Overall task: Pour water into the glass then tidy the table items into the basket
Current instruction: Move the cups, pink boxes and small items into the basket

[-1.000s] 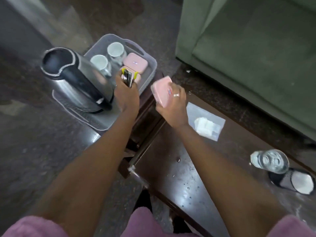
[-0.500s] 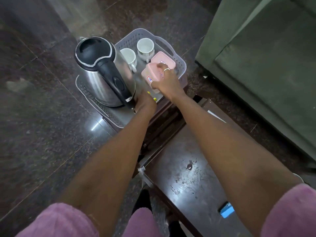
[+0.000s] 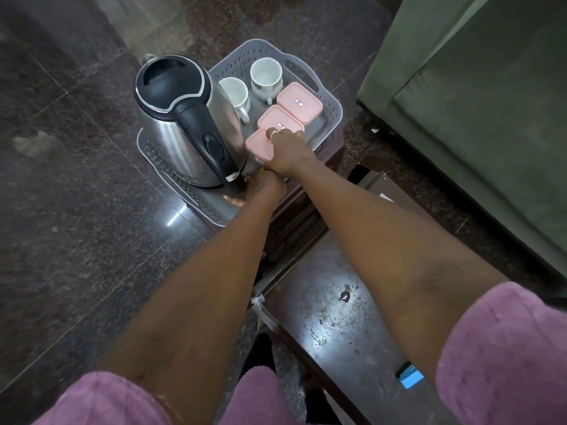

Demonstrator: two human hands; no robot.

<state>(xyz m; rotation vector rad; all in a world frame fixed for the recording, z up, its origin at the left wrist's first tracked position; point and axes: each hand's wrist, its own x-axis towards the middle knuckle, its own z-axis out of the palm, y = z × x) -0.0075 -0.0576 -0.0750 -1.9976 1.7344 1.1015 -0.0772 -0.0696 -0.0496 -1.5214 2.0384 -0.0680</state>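
Brushed steel kettle (image 3: 196, 139), perforated plastic basket (image 3: 333, 108), glossy stone floor (image 3: 67, 185)

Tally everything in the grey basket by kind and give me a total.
Kettle: 1
White cups: 2
Pink lidded boxes: 3
Total in the basket: 6
Anything under the left hand is hidden and not counted.

A home living room: a green sofa (image 3: 478, 124) stands beside a dark low table (image 3: 346, 317) on polished granite floor (image 3: 67, 185), with an electric kettle (image 3: 184, 124) and teacups (image 3: 266, 76).
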